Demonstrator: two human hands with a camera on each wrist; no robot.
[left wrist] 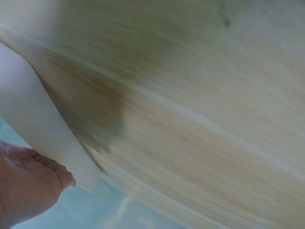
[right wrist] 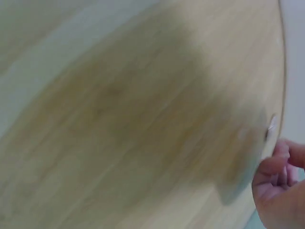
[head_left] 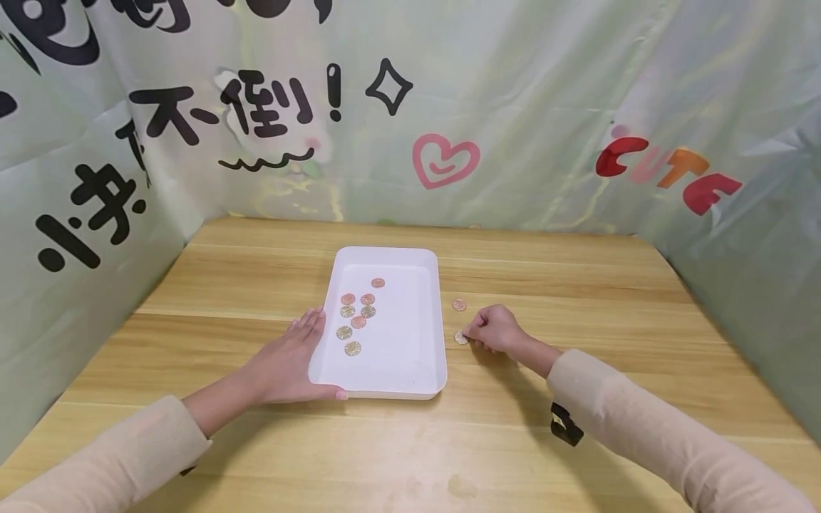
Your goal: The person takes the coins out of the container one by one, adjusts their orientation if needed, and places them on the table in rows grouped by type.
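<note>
Coins lie in the white tray (head_left: 428, 324) only in the head view. There the left hand (head_left: 288, 363), fingers straight, rests against the tray's left edge; the right hand (head_left: 497, 329) pinches a gold coin (head_left: 460, 338) on the table (head_left: 577, 285). Wrist views are blurred.

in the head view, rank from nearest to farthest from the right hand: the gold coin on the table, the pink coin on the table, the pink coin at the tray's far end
1. gold coin, at the right hand fingertips.
2. pink coin on the table, just beyond.
3. pink coin at the far end, inside the white tray.
</note>
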